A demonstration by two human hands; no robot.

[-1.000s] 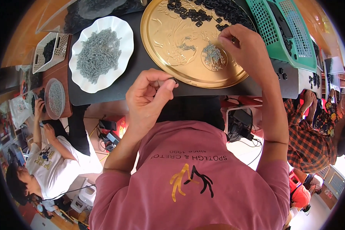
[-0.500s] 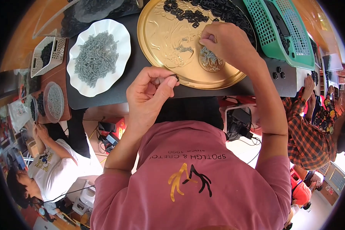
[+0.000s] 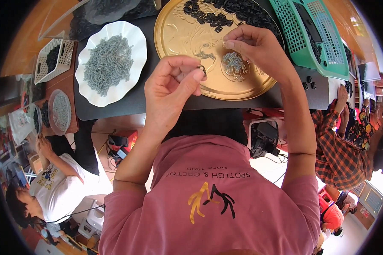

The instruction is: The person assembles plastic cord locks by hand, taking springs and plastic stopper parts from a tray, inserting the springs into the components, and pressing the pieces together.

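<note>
My left hand (image 3: 172, 80) pinches a small black ring-like part (image 3: 202, 71) between thumb and forefinger, above the near edge of a round gold tray (image 3: 181, 32). My right hand (image 3: 259, 49) hovers over the tray with thumb and forefinger pressed together; anything small between them is too fine to name. Just below it lies a pile of small grey pins (image 3: 234, 63) on the tray. A few more pins (image 3: 205, 55) lie between the two hands. Many black parts (image 3: 242, 10) are heaped along the tray's far side.
A white scalloped plate (image 3: 136, 55) heaped with grey pins stands left of the tray. At the right is a green basket (image 3: 334, 63) with black parts. Several loose black parts (image 3: 309, 85) lie near the table's right edge. Other people (image 3: 59, 187) sit at both sides.
My left hand has risen slightly toward the tray, bringing the black part with it. My right hand has drawn back a little from the pin pile, uncovering more of it.
</note>
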